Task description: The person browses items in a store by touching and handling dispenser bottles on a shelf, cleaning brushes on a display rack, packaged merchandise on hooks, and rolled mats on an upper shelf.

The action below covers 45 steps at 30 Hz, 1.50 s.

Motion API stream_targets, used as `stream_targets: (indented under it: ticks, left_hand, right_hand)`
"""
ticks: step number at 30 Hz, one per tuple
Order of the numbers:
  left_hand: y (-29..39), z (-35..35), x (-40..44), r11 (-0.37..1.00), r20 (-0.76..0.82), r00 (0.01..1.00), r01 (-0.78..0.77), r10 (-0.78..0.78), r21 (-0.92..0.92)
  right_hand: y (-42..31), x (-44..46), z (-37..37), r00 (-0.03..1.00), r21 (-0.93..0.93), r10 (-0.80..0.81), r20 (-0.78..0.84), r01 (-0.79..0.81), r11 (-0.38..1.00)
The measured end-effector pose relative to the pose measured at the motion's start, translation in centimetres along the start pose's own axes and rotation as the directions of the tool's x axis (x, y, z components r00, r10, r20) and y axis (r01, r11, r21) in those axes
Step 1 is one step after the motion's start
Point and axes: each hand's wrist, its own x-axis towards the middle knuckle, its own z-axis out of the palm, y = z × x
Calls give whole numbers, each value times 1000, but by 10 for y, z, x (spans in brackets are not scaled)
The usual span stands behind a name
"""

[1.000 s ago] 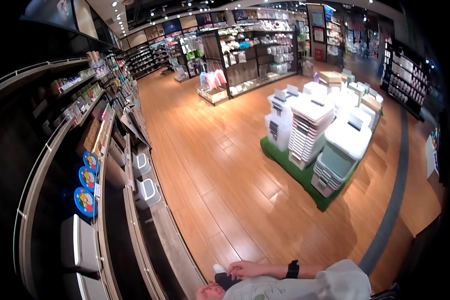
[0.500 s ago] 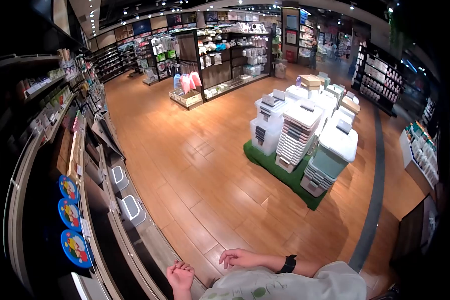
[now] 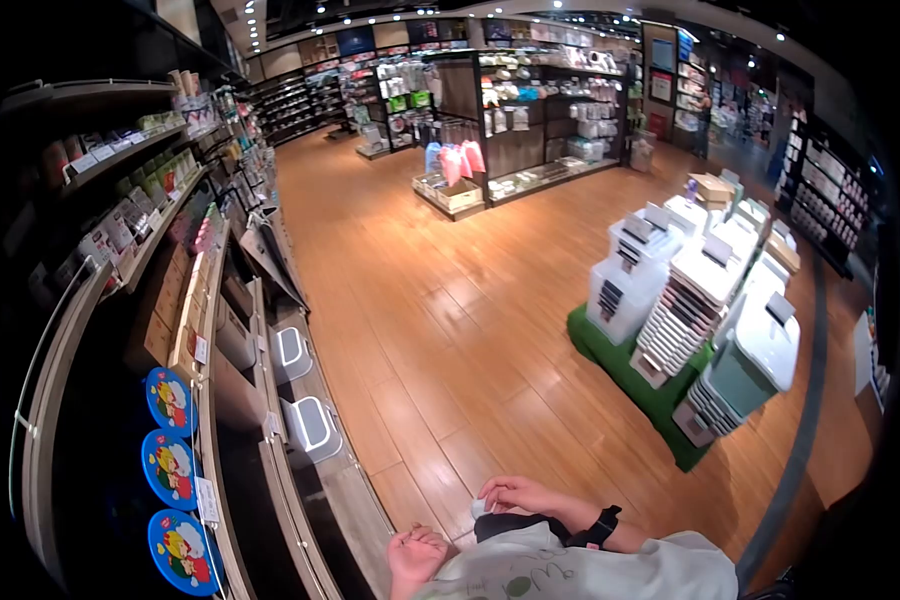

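My left hand [image 3: 417, 552] is low in the view, palm up with fingers loosely curled; no object shows in it. To its right, my right hand [image 3: 513, 493] hangs in front of my body with bent fingers slightly apart, holding nothing that I can see. A black band [image 3: 602, 527] is around the right wrist. Just below the right fingertips a small whitish shape [image 3: 479, 508] shows, perhaps a shoe tip on the floor. Nearest to my left hand is the wooden bottom ledge [image 3: 355, 510] of the shelving.
Shelves [image 3: 210, 300] with goods run along my left, with blue round cartoon items [image 3: 170, 470] and lidded bins [image 3: 315, 428]. Stacked storage boxes [image 3: 685, 300] stand on a green mat [image 3: 625, 372] at right. Ahead is a display rack [image 3: 550, 110]; a person [image 3: 703, 125] stands far back.
The view has turned left, so the boxes and rack sit further right. Both hands appear slightly further right in view; the left fingers look a little more curled.
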Motion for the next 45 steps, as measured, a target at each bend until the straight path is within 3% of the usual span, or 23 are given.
stream_targets:
  ticks: [4, 9, 12, 15, 17, 19, 22, 25, 27, 30, 31, 33, 35, 36, 38, 39, 41, 43, 45]
  left_hand:
    - [30, 55, 72, 999, 21, 999, -49, 49, -16]
    - [73, 154, 113, 974, 103, 977, -200, 189, 108]
    - [102, 169, 122, 954, 123, 951, -294, 285, 64]
    - [124, 154, 137, 925, 121, 918, -379, 378, -9]
    - [137, 141, 154, 923, 63, 923, -375, 380, -81]
    - [151, 130, 175, 953, 55, 961, -261, 272, -154]
    - [172, 159, 192, 974, -30, 978, -208, 206, -88]
    - [213, 207, 219, 981, -4, 981, -192, 192, -33]
    - [254, 231, 243, 981, 16, 981, -194, 194, 7]
    - [317, 274, 277, 984, 47, 983, -176, 175, 28]
    - [332, 292, 286, 979, 58, 978, -201, 200, 23]
    - [356, 322, 295, 963, 203, 955, -243, 217, 115]
    - [384, 331, 311, 967, 252, 943, -242, 215, 81]
    - [395, 329, 323, 968, 259, 944, -233, 204, 87]
    - [413, 320, 339, 968, 59, 969, -245, 242, 51]
    - [416, 319, 343, 968, 47, 969, -243, 241, 62]
    - [409, 318, 362, 984, -2, 997, -79, 80, 158]
    - [421, 276, 406, 979, -24, 999, 39, -35, 202]
    - [411, 250, 440, 974, -78, 996, 59, -43, 218]
  right_hand:
    - [-53, 95, -49, 997, -83, -28, 70, 33, 996]
    - [-127, 188, -85, 989, -152, -103, 106, 119, 981]
    - [-148, 226, -85, 991, -150, -67, 114, 84, 985]
    - [-149, 255, -80, 962, -187, 11, 273, 41, 982]
    - [-144, 279, -79, 880, -253, 165, 445, -53, 966]
    - [-137, 302, -79, 873, -248, 162, 460, -49, 967]
    - [-148, 321, -69, 932, -307, 122, 341, -12, 952]
    - [-178, 339, -67, 919, -246, 120, 376, -26, 969]
    - [-179, 363, -76, 935, -305, 95, 343, 15, 952]
    - [-171, 408, -82, 999, -192, 32, 21, -27, 981]
    - [-176, 417, -75, 1000, -197, 24, 1, -24, 980]
    - [-193, 430, -61, 1000, -9, -2, 2, 2, 1000]
    - [-204, 447, -53, 989, -54, -12, 147, 20, 998]
    - [-203, 459, -56, 984, -44, 52, 169, -45, 998]
    - [-205, 479, -59, 975, -10, 114, 193, -114, 993]
    - [-207, 488, -65, 973, 15, 149, 174, -154, 988]
    - [-209, 510, -84, 971, 39, 179, 160, -187, 982]
    - [-212, 535, -107, 965, 57, 229, 129, -238, 970]
    - [-223, 564, -131, 963, 15, 227, 143, -231, 973]
